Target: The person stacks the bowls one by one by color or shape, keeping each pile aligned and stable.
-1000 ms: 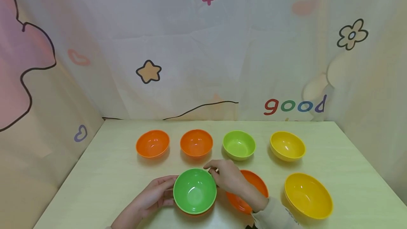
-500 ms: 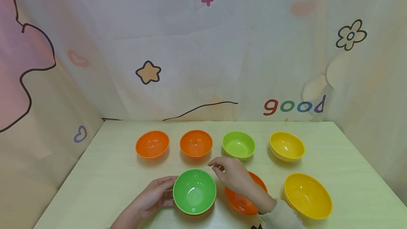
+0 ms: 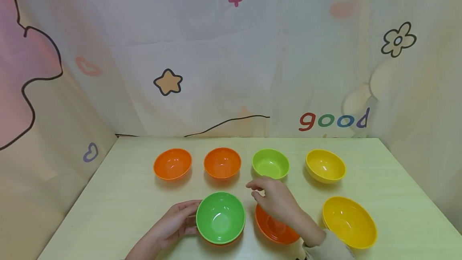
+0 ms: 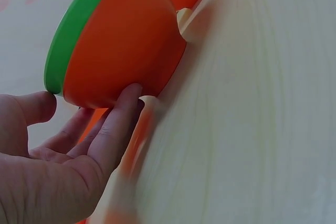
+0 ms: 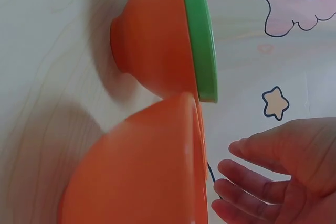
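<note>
A green bowl (image 3: 221,216) sits nested in an orange bowl (image 4: 126,40), its rim standing a little above the orange one. My left hand (image 3: 177,222) holds this pair from the left side, thumb at the green rim and fingers against the orange wall. To the right, my right hand (image 3: 276,200) hovers over another orange bowl (image 3: 276,230) and partly hides it. Nothing is between its loosely bent fingers, which the right wrist view shows apart from both bowls.
Along the back of the pale table (image 3: 108,200) stand two orange bowls (image 3: 173,164) (image 3: 222,163), a lime green bowl (image 3: 270,164) and a yellow bowl (image 3: 326,166). A larger yellow bowl (image 3: 349,222) is at the front right. A printed curtain (image 3: 216,51) hangs behind.
My right hand has drawn away from the green bowl's rim, moving right over the neighbouring orange bowl. My left hand and the nested bowls have kept their place.
</note>
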Demonstrator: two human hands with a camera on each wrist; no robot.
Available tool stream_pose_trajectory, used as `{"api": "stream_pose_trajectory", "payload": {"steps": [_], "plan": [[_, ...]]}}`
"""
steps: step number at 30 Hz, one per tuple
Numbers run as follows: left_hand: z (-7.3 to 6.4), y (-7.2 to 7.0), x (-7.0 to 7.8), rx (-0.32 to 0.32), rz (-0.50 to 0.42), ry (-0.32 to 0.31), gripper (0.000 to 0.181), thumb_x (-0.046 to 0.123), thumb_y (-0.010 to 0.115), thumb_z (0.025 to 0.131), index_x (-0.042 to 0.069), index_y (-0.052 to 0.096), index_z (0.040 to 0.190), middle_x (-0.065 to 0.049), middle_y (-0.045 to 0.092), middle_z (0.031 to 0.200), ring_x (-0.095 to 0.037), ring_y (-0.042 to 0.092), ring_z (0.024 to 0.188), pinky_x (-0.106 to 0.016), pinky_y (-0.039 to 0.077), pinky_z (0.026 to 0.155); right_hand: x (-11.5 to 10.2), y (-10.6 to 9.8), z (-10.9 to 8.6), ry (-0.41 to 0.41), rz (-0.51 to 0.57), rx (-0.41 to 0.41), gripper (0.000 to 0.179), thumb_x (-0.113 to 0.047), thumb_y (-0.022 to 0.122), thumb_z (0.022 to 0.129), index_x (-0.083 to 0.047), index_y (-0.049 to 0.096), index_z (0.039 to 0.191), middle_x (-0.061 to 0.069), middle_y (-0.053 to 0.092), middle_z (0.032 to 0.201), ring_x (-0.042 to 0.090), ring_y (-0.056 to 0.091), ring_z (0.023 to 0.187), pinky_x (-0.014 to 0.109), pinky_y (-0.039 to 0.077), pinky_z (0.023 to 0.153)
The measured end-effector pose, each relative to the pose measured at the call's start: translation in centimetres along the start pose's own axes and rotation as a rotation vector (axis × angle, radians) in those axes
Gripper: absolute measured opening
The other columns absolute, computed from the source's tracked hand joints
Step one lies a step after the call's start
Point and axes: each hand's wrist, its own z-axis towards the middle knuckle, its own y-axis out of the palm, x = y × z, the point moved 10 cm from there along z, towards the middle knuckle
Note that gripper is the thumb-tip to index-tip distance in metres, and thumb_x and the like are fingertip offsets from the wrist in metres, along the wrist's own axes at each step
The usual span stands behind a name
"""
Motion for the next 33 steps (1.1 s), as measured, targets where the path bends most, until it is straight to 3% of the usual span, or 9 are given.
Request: {"api": "stream_pose_trajectory", "payload": {"steps": [8,15,21,33], "plan": [[-0.1,0.1,0.1,-0.001,0.003,0.002,0.055,0.03,0.051,0.094,-0.005,0.04,0.135,-0.009,0.062,0.115,-0.017,0.062,0.095,-0.036,0.054,0.08,1.7,-1.1,-1.1,0.075,-0.075,0.03,0.023,-0.007,0.071,0.077,-0.016,0.071,0.098,-0.002,0.063,0.088,0.014,0.058,0.074,0.026,0.048,0.064],[0.0,0.0,0.0,0.004,-0.004,0.0,0.055,0.029,0.052,0.094,-0.006,0.039,0.135,-0.009,0.062,0.116,-0.018,0.062,0.095,-0.036,0.054,0.08,3.5,-1.6,-2.0,0.147,-0.113,0.007,0.025,-0.009,0.072,0.077,-0.017,0.07,0.101,-0.001,0.063,0.096,0.015,0.058,0.084,0.031,0.051,0.074],[0.0,-0.1,-0.1,0.01,-0.011,-0.006,0.055,0.029,0.052,0.093,-0.006,0.04,0.134,-0.01,0.061,0.116,-0.018,0.062,0.096,-0.037,0.054,0.08,4.5,-2.3,-2.7,0.149,-0.133,0.028,0.029,-0.009,0.073,0.076,-0.017,0.069,0.103,0.0,0.063,0.104,0.019,0.06,0.092,0.036,0.053,0.08],[0.0,-0.1,-0.1,0.018,-0.003,0.004,0.058,0.03,0.053,0.093,-0.007,0.039,0.135,-0.01,0.061,0.117,-0.018,0.062,0.096,-0.037,0.054,0.08,5.6,-2.9,-4.4,0.131,-0.17,0.086,0.038,-0.003,0.074,0.071,-0.013,0.067,0.107,0.003,0.062,0.093,0.016,0.059,0.079,0.03,0.05,0.066]]}}
